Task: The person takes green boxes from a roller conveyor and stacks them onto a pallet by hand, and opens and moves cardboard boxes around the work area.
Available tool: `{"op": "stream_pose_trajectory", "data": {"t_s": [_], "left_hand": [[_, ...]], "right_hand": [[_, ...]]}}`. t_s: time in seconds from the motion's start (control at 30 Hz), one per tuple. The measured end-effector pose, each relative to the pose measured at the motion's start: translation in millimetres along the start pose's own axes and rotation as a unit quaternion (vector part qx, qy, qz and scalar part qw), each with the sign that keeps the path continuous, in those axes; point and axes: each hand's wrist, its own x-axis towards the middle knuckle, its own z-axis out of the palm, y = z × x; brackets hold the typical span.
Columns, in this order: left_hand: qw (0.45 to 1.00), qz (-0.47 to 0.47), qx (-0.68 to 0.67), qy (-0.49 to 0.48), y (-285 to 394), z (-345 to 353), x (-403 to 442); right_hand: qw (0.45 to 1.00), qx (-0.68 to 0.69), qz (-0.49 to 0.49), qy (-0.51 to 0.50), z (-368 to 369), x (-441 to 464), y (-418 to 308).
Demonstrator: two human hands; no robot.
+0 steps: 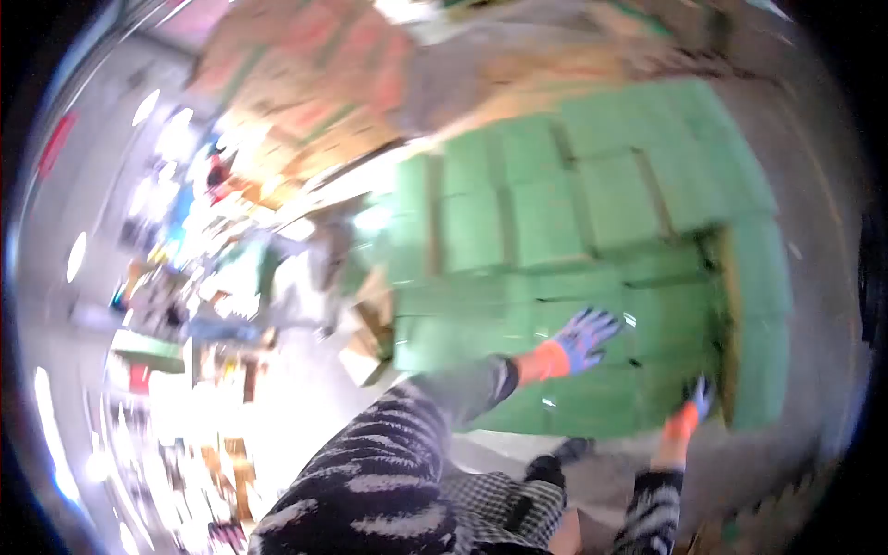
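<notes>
Both of my hands wear blue-purple gloves with orange cuffs. My left hand [585,340] is open, its fingers spread over the top of a stack of green boxes [518,319]. Whether its palm presses on a box, I cannot tell. My right hand [700,398] is lower and to the right, at the near end of the stack, close to the gap before an upright green box [760,324]. Its fingers are dark and smeared, so their grip is unclear. Further boxes form a higher level [610,199] behind.
Brown cartons with red and green markings [305,65] are piled at the upper left. An opened brown carton [365,347] sits left of the green stack. Grey floor [823,185] runs along the right. Blurred shelves and goods fill the left side.
</notes>
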Motion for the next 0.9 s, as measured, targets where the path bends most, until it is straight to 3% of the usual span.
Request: {"op": "stream_pose_trajectory", "data": {"t_s": [0.03,0.1,0.17,0.23,0.33,0.37,0.4,0.47,0.53,0.6,0.63,0.67,0.7,0.73,0.77,0.8,0.83,0.87,0.9], "left_hand": [[0.996,-0.085,0.001,-0.04,-29,-40,-69],[0.977,-0.197,0.073,0.036,-94,-151,-192],[0.899,-0.316,0.289,0.095,-208,-223,-347],[0.789,-0.435,0.407,0.15,-284,-322,-453],[0.632,-0.621,0.387,0.254,-342,-457,-545],[0.583,-0.66,0.366,0.3,-380,-489,-586],[0.539,-0.65,0.352,0.405,-449,-494,-657],[0.441,-0.727,0.163,0.5,-497,-533,-743],[0.41,-0.716,-0.002,0.564,-573,-538,-852],[0.361,-0.713,-0.242,0.55,-628,-547,-944],[0.328,-0.698,-0.36,0.525,-649,-544,-971],[0.329,-0.689,-0.354,0.54,-620,-565,-936],[0.318,-0.671,-0.393,0.542,-629,-570,-948],[0.306,-0.652,-0.43,0.544,-638,-573,-958],[0.274,-0.619,-0.465,0.57,-635,-587,-953],[0.268,-0.598,-0.489,0.576,-652,-586,-962],[0.262,-0.578,-0.513,0.579,-673,-584,-977],[0.256,-0.558,-0.537,0.579,-695,-579,-992],[0.352,-0.533,-0.487,0.596,-721,-563,-1013]], "right_hand": [[0.999,-0.032,-0.032,-0.002,-14,-13,35],[0.984,-0.148,-0.098,-0.007,-51,-33,118],[0.987,-0.125,-0.062,-0.078,-51,-86,190],[0.945,-0.276,-0.067,-0.161,3,-148,232],[0.944,-0.262,0.024,-0.201,113,-216,294],[0.939,-0.255,0.03,-0.228,163,-230,322],[0.934,-0.252,0.039,-0.252,210,-249,348],[0.921,-0.249,0.047,-0.296,274,-283,405],[0.888,-0.282,0.02,-0.363,354,-312,489],[0.836,-0.296,0.024,-0.462,470,-377,556],[0.81,-0.264,0.056,-0.521,535,-421,581],[0.78,-0.234,0.09,-0.574,601,-465,605],[0.782,-0.314,0.066,-0.534,632,-468,673],[0.727,-0.323,-0.184,-0.577,673,-485,721],[0.788,-0.294,-0.022,-0.541,726,-535,709],[0.807,-0.282,0.049,-0.516,765,-568,708],[0.826,-0.267,0.117,-0.483,803,-601,708],[0.825,-0.282,0.093,-0.48,819,-612,722],[0.84,-0.255,0.092,-0.47,823,-623,729]]}}
